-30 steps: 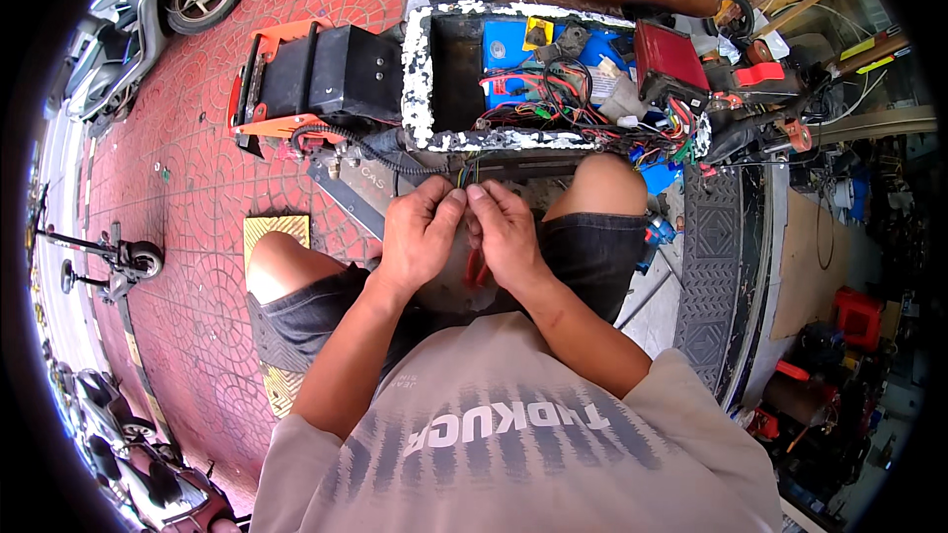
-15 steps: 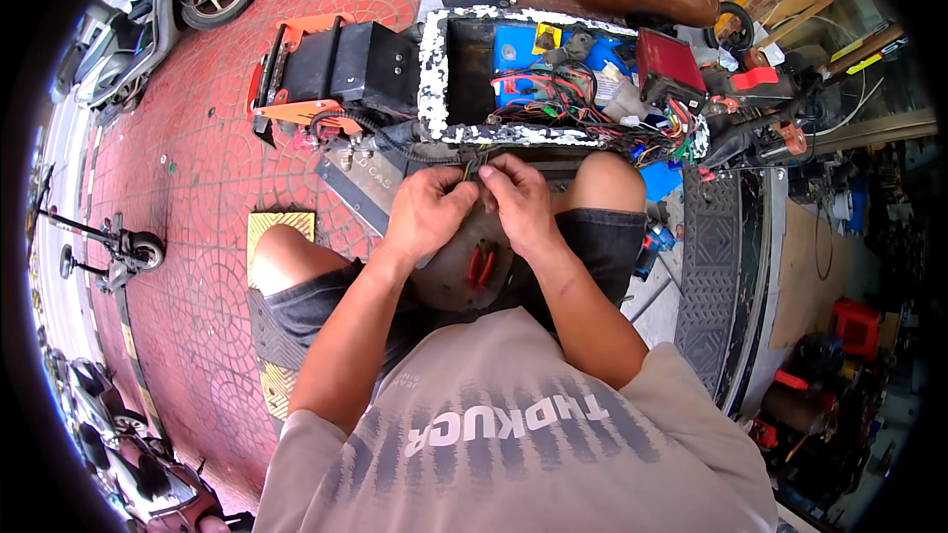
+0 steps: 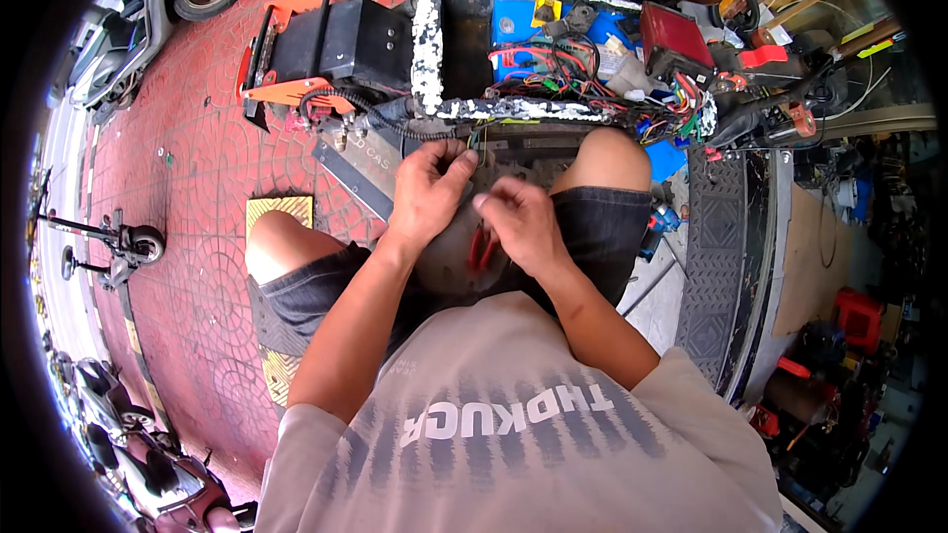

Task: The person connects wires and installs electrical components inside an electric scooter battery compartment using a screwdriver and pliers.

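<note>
My left hand (image 3: pixel 431 188) is closed, with thumb and forefinger pinching thin wires (image 3: pixel 475 138) beside the long open box. My right hand (image 3: pixel 521 222) is off the wires and lower, in front of my belly. Its fingers are bent and smeared by motion, so their grip cannot be made out. Just below those fingers, a red-handled hand tool (image 3: pixel 481 249), apparently pliers, lies between my thighs, blurred and partly covered. Beyond my hands stands the black box (image 3: pixel 428 49) with a white, flaking rim; blue blocks (image 3: pixel 513 25) and many coloured wires (image 3: pixel 563 74) fill its right part.
A black case (image 3: pixel 367 44) in an orange frame (image 3: pixel 296 94) adjoins the box on the left. A dark red unit (image 3: pixel 674 39) sits at its right end. A grey metal plate (image 3: pixel 351 173) slants near my left knee. A blue tool (image 3: pixel 662 227) lies past my right knee.
My right hand has let go of the wires and drawn back toward me, down to the red-handled tool. My left hand keeps its pinch. The whole view has shifted slightly.
</note>
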Demonstrator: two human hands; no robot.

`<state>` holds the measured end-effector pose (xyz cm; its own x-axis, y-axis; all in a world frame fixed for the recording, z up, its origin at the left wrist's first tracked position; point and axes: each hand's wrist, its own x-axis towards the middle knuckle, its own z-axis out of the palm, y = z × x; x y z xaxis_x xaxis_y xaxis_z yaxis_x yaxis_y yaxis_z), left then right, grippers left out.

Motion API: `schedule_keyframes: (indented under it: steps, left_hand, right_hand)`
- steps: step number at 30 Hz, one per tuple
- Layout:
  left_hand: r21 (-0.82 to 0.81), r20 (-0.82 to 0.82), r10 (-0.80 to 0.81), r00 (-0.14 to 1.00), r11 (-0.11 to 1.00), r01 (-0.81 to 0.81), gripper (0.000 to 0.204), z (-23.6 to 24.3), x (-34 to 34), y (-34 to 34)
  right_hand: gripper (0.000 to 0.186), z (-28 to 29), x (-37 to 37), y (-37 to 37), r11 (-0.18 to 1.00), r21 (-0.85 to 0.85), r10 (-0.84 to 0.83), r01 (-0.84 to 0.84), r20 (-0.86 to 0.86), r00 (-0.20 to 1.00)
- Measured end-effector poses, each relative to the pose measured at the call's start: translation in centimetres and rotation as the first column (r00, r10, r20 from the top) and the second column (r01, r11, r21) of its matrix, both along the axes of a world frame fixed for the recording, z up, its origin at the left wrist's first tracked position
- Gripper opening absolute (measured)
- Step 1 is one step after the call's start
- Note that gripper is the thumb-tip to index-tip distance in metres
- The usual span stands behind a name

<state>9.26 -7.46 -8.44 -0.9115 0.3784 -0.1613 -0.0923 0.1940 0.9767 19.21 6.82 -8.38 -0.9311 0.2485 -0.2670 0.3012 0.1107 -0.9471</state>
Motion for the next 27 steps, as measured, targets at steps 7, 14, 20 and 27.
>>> schedule_keyframes:
  steps: [7,14,20,27]
  left_hand:
    - [0.256,0.206,-0.039,0.978,0.966,-0.016,0.016,0.4,-0.8,0.3]
    - [0.294,0.267,-0.124,0.956,0.955,0.041,0.019,1.7,-1.2,0.6]
    - [0.135,0.027,-0.074,0.997,0.988,0.07,0.024,-1.7,-2.2,1.0]
    - [0.007,-0.013,-0.079,0.997,0.997,0.079,0.026,-1.3,-1.9,1.0]
  right_hand:
    - [0.011,2.5,-3.0,0.2,0.958,-0.093,-0.285,0.27,-0.344,0.895]
    - [0.016,1.3,-5.3,0.1,0.901,-0.34,-0.309,0.27,-0.065,0.949]
    - [0.013,0.2,-6.5,0.7,0.934,-0.255,-0.284,0.25,-0.107,0.953]
    - [0.01,-1.5,-6.3,1.3,0.952,-0.228,-0.253,0.203,-0.216,0.943]
